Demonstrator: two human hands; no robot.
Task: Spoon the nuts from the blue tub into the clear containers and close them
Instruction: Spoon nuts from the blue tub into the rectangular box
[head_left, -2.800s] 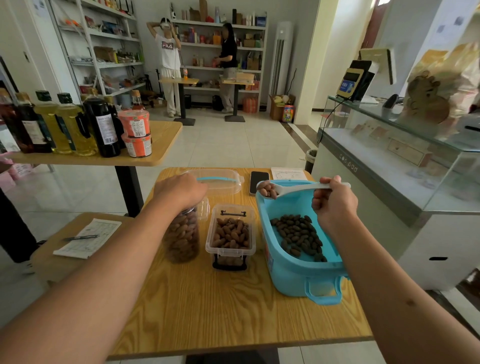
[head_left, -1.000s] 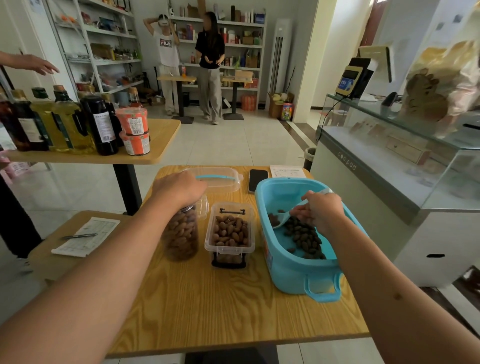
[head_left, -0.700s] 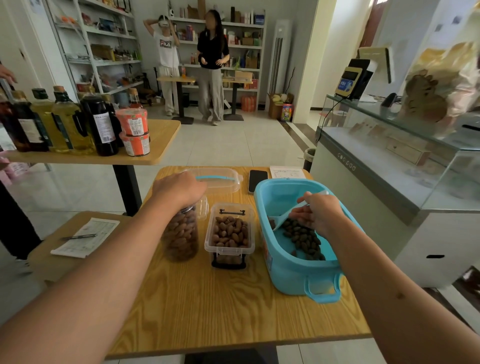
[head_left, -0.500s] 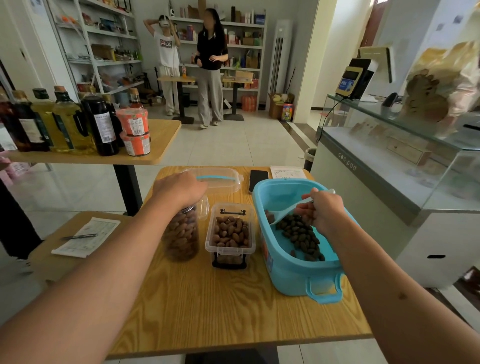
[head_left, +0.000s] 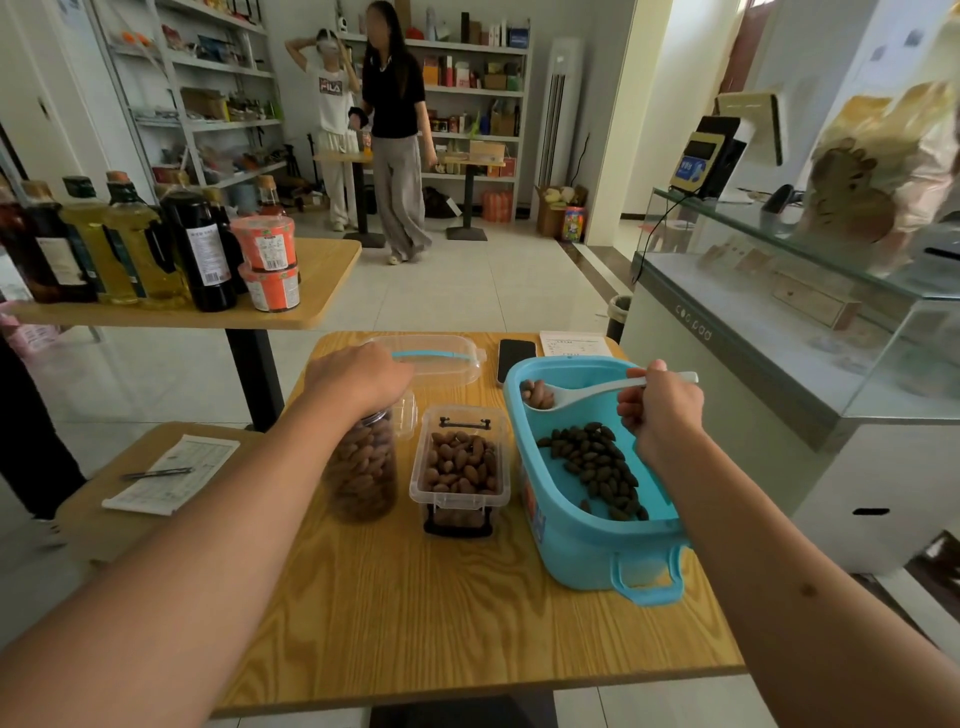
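The blue tub (head_left: 582, 540) stands on the right of the wooden table (head_left: 441, 623) with dark nuts (head_left: 597, 462) on its floor. My right hand (head_left: 660, 410) grips the handle of a white spoon (head_left: 576, 397), whose bowl holds a few nuts above the tub's far left corner. Left of the tub sits an open rectangular clear container (head_left: 460, 470), filled with nuts. Further left is a tall clear jar (head_left: 361, 467) full of nuts; my left hand (head_left: 358, 376) grips its top and hides the opening.
A clear lid with a blue handle (head_left: 436, 358) lies behind the jar. A phone (head_left: 515, 356) and a paper (head_left: 571, 344) lie at the table's far edge. A side table with bottles (head_left: 130, 249) stands left, a glass counter (head_left: 779, 312) right. Two people stand by the shelves.
My right hand has lifted the spoon out of the nuts in the tub; it now holds a few nuts above the tub's far left corner. My left hand stays on the jar.
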